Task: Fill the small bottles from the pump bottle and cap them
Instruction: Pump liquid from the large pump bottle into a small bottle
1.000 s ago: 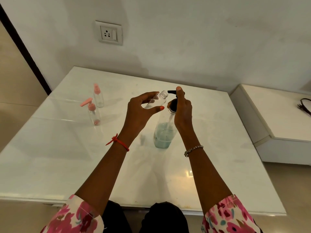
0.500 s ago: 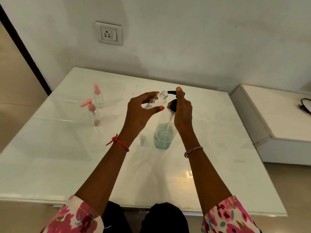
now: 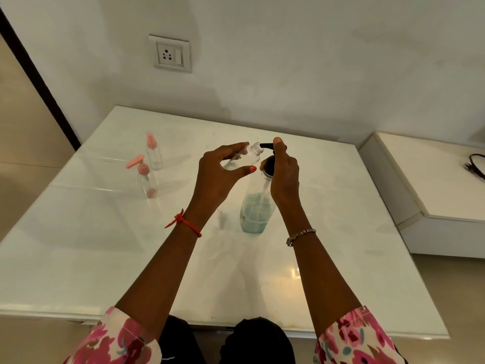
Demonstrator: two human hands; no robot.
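1. The left hand [image 3: 217, 174] holds a small clear bottle [image 3: 246, 158] between thumb and curled fingers, raised above the worktop [image 3: 105, 245] and tilted, its uncapped mouth pointing to the right.
2. The mouth of that bottle sits right at the tip of the black spout [image 3: 265, 146] of the pump bottle [image 3: 256, 211]. Whether the two touch cannot be told.
3. The right hand [image 3: 284, 174] grasps the top of the pump bottle. Its fingers curl round the dark collar at the neck and one digit lies on top of the pump head.
4. The pump bottle stands upright on the worktop, near the middle, between the two forearms. It is clear, with pale blue-green liquid in its lower part.
5. Two more small bottles stand upright to the left, well apart from the hands, both with pink tops:
   - the nearer pink pump-top bottle [image 3: 147, 179] has something pink at its bottom;
   - the farther pink spray-top bottle [image 3: 153, 152] stands just behind it.
6. A red thread [image 3: 183, 223] circles the left wrist and a beaded bracelet [image 3: 300, 236] the right. Floral sleeves show at the lower edge.
7. A wall socket [image 3: 172, 54] sits above the worktop's far edge. A lower white ledge [image 3: 433, 179] stands to the right, with a dark object [image 3: 475, 166] on it, cut off by the frame.
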